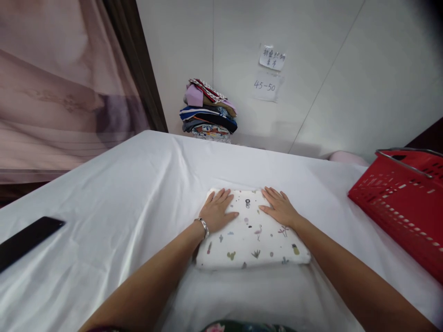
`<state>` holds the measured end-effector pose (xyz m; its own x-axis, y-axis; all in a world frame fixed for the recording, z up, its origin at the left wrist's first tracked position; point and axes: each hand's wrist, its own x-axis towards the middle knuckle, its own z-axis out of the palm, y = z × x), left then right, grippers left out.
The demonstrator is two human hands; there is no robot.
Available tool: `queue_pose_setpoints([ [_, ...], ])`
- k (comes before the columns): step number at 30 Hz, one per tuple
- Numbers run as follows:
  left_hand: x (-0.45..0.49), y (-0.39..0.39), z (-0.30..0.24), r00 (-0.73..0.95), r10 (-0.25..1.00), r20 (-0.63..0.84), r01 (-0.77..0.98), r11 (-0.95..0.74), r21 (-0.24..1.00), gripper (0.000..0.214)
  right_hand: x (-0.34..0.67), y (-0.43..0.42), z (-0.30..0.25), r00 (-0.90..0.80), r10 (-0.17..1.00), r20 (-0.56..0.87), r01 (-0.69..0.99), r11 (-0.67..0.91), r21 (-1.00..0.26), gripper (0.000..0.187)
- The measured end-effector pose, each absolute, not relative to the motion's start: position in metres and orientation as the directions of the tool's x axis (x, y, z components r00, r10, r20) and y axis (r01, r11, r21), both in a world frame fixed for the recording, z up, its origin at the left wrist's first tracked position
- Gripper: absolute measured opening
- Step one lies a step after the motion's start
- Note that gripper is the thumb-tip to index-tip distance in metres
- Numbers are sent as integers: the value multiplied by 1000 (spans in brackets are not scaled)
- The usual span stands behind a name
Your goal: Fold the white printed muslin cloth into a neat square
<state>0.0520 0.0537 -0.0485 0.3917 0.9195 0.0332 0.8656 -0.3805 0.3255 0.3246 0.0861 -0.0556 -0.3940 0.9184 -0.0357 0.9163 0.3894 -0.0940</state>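
A folded white cloth [252,235] printed with small cacti and flamingos lies on the white sheet [121,184] in front of me. My left hand [217,210] rests flat on its far left part, fingers stretched out, a bracelet on the wrist. My right hand [279,206] lies flat on its far right part, fingers likewise spread. Neither hand holds anything.
A red plastic basket [401,203] with a metal handle stands at the right edge. A stack of folded coloured clothes [208,110] sits against the back wall under two paper notes [268,74]. A black flat object [26,240] lies at the left.
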Motion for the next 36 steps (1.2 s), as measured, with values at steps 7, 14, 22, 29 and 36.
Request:
queue_pose_setpoints([
  [7, 51, 55, -50, 404, 913, 55, 856, -398, 329, 65, 324, 86, -43, -381, 919, -102, 923, 371, -105, 69],
  [14, 51, 53, -54, 398, 914, 77, 854, -400, 332, 66, 297, 45, -39, -320, 947, -31, 947, 321, 24, 69],
  [22, 43, 57, -52, 253, 951, 180, 821, -309, 479, 53, 292, 18, -65, -364, 931, -24, 931, 364, -12, 69],
  [29, 5, 71, -50, -233, 969, 88, 732, 115, 672, 34, 296, 22, -63, -369, 929, -11, 928, 368, -63, 66],
  [36, 17, 67, -50, -191, 978, 83, 782, 101, 615, 43, 308, 32, -49, -285, 958, 18, 954, 286, -92, 56],
])
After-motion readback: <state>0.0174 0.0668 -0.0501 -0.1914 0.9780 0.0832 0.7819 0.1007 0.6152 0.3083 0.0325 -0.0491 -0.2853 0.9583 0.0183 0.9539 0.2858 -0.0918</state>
